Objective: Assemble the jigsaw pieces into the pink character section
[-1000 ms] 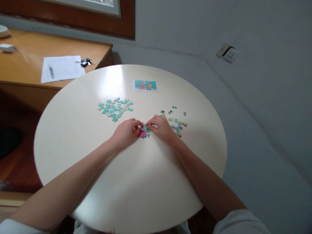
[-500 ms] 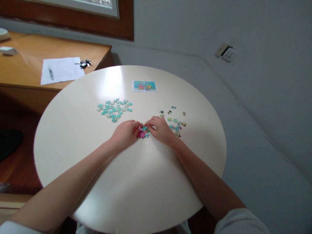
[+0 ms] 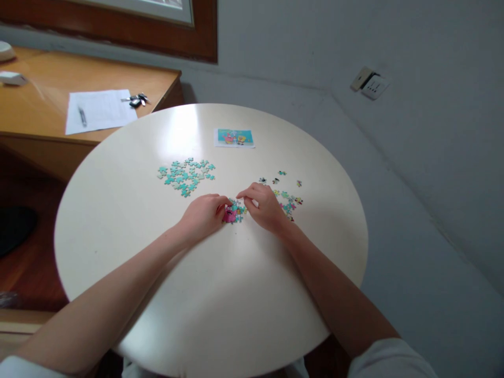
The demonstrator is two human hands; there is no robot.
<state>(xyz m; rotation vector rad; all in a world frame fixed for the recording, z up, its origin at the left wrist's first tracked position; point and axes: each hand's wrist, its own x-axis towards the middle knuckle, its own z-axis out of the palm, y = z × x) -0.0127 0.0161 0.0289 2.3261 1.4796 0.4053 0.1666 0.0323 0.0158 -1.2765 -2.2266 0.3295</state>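
A small joined cluster of jigsaw pieces (image 3: 233,212), pink and teal, lies on the round cream table (image 3: 197,294). My left hand (image 3: 203,214) rests curled at its left edge, fingertips pressed on it. My right hand (image 3: 264,206) is at its right edge, thumb and forefinger pinched together over the cluster; whether a piece is between them is too small to tell. A pile of loose teal pieces (image 3: 186,175) lies to the upper left. Mixed coloured pieces (image 3: 289,198) are scattered just right of my right hand.
A small reference picture (image 3: 234,137) lies at the table's far side. A wooden desk (image 3: 47,105) behind on the left carries a sheet of paper (image 3: 98,109), a pen and keys (image 3: 136,99). A grey wall with a socket (image 3: 370,84) runs along the right.
My right hand has lifted slightly off the cluster and drawn its fingers into a pinch. My left hand has stayed on the cluster's left edge.
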